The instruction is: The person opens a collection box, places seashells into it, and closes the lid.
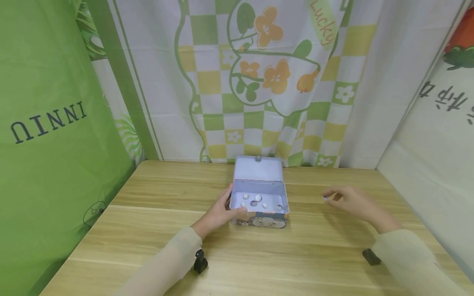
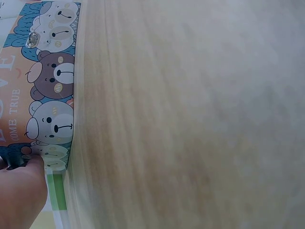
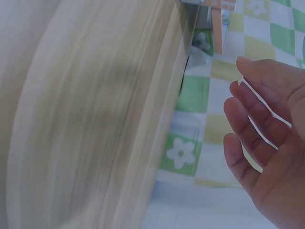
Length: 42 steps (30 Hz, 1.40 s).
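Observation:
A small tin box [image 1: 242, 222] with cartoon bears on its front stands on the wooden table, its hinged lid [image 1: 258, 169] tipped up at the back. Several small round, shiny whitish pieces [image 1: 258, 198] lie scattered over its floor. My left hand [image 1: 218, 211] grips the box's left side, thumb over the front rim. In the left wrist view, its thumb [image 2: 24, 191] presses near the corner of the bear-printed front. Right of the box, over the table, my right hand [image 1: 349, 201] pinches a tiny pale piece [image 1: 326, 198] between thumb and index finger; the other fingers are loosely bent.
Beneath everything is a light wooden table [image 1: 148, 238]. A patterned curtain [image 1: 211, 82] hangs behind its back edge. Green cloth [image 1: 44, 172] closes off the left side, white cloth [image 1: 426, 164] the right. A thin dark cord [image 1: 92, 213] shows by the table's left edge.

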Each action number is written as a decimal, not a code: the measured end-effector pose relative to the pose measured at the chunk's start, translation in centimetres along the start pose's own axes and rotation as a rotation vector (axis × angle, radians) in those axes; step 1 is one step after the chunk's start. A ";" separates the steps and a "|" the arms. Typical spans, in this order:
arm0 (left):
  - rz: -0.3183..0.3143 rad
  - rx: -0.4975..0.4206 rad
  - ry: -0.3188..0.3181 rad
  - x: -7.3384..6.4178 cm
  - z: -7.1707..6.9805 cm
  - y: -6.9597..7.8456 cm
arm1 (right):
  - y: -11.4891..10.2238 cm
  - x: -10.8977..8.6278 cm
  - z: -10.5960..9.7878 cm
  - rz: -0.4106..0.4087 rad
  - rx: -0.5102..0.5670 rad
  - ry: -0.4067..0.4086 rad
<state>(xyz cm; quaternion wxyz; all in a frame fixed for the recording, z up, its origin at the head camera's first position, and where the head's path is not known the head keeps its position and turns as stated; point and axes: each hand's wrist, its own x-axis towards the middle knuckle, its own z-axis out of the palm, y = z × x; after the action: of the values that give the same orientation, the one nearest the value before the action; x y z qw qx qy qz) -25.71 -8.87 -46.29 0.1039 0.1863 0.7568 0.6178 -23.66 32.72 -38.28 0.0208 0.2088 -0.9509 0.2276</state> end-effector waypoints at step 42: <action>0.030 -0.014 -0.009 0.0 0.0 0.0 | -7.0 9.5 5.7 -0.213 0.068 -0.006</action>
<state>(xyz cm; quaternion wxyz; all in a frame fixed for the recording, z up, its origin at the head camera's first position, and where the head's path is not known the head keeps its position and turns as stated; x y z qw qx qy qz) -25.65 -8.84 -46.28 0.0993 0.1997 0.7490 0.6239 -29.22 20.87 -39.09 0.0348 0.3099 -0.9151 0.2557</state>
